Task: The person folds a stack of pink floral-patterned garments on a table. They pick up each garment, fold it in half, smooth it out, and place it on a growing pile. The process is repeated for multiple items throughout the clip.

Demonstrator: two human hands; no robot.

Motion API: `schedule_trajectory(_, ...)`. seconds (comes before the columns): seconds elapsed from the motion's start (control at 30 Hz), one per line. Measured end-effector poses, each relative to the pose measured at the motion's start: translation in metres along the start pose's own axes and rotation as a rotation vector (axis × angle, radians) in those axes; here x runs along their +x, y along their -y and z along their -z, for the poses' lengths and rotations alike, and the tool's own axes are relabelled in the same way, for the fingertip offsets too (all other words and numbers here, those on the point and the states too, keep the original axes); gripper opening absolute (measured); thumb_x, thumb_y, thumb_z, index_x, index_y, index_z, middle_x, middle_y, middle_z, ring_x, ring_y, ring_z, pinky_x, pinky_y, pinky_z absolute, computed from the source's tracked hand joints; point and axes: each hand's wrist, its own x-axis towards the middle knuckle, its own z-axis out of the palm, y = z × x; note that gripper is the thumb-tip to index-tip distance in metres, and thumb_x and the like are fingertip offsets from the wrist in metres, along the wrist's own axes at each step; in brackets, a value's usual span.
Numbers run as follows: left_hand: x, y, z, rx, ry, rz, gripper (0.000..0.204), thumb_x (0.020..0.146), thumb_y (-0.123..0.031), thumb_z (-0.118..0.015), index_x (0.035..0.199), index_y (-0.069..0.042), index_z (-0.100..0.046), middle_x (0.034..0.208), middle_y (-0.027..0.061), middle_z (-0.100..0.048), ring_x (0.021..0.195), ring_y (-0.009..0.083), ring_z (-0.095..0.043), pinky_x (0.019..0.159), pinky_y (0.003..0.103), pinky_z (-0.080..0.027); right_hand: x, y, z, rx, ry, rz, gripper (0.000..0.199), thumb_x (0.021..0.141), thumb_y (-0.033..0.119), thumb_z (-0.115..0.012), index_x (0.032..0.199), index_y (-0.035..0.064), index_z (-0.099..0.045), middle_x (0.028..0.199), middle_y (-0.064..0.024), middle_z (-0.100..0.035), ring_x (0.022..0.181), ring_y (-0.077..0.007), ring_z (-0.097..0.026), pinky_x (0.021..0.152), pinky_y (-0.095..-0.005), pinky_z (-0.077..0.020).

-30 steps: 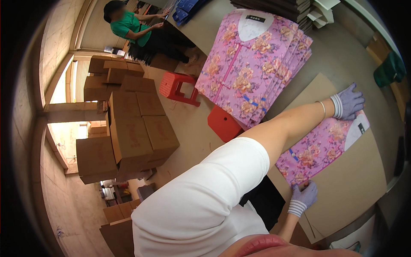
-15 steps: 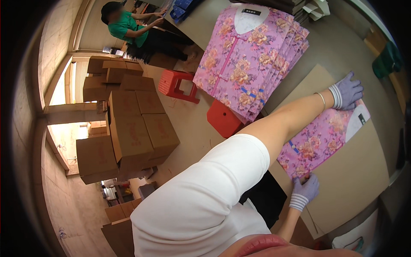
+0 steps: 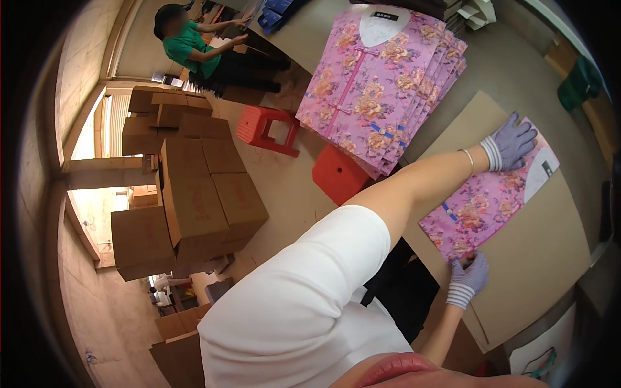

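Garment packing workshop: stacked cartons point(image 3: 194, 200), pile of folded floral shirts point(image 3: 381, 84).

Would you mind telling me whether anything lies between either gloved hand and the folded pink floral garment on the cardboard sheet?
Nothing visible does. The left hand rests on the folded pink floral garment near its collar end, and the right hand touches its lower edge. The garment lies flat on the cardboard sheet.

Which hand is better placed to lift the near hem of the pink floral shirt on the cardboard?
Right. The right hand touches the hem of the pink floral shirt, while the left hand lies flat at the collar end, likely steadying it on the cardboard sheet.
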Motion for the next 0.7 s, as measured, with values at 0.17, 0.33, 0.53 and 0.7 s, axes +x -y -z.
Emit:
schedule_trajectory(0.17, -0.035, -0.013, 0.021, -0.099, 0.072, -0.002, 0.054, 0.070, -0.038, -0.068, 0.113, -0.006, -0.059, 0.123, 0.0126, -0.052, 0.120, 0.0284, -0.045, 0.106, 0.060, -0.028, -0.004, 0.003, -0.003, -0.010, 0.013, -0.007, 0.051, 0.058, 0.020, -0.086, 0.101, 0.0091, -0.060, 0.083, -0.0050, -0.059, 0.081, -0.0266, -0.057, 0.077, -0.0419, -0.0441)
schedule_trajectory(0.33, -0.080, -0.030, 0.034, -0.109, 0.033, -0.001, 0.054, 0.071, -0.036, -0.068, 0.114, -0.005, -0.059, 0.130, 0.0144, -0.051, 0.123, 0.0312, -0.046, 0.104, 0.059, -0.030, -0.002, -0.010, -0.015, 0.028, -0.091, 0.108, 0.042, 0.065, 0.021, -0.080, 0.099, 0.0082, -0.060, 0.085, -0.0090, -0.060, 0.081, -0.0304, -0.058, 0.076, -0.0428, -0.0468)
schedule_trajectory(0.53, -0.195, -0.104, 0.090, -0.409, 0.161, 0.204, 0.049, 0.081, -0.026, -0.062, 0.121, 0.001, -0.054, 0.141, 0.0228, -0.043, 0.134, 0.0412, -0.037, 0.109, 0.063, -0.022, 0.010, -0.026, -0.003, 0.405, -0.152, 0.035, 0.028, 0.083, 0.017, -0.069, 0.104, 0.0008, -0.061, 0.088, -0.0131, -0.065, 0.079, -0.0253, -0.063, 0.075, -0.0352, -0.0499)
schedule_trajectory(0.7, -0.253, -0.171, 0.115, -0.593, 0.242, 0.391, 0.049, 0.083, -0.020, -0.053, 0.125, 0.004, -0.052, 0.144, 0.0236, -0.041, 0.138, 0.0445, -0.031, 0.113, 0.062, -0.017, 0.034, -0.026, 0.006, 0.669, -0.169, -0.201, 0.034, 0.087, 0.016, -0.068, 0.115, -0.0010, -0.060, 0.092, -0.0083, -0.069, 0.078, -0.0107, -0.064, 0.076, -0.0241, -0.0507)
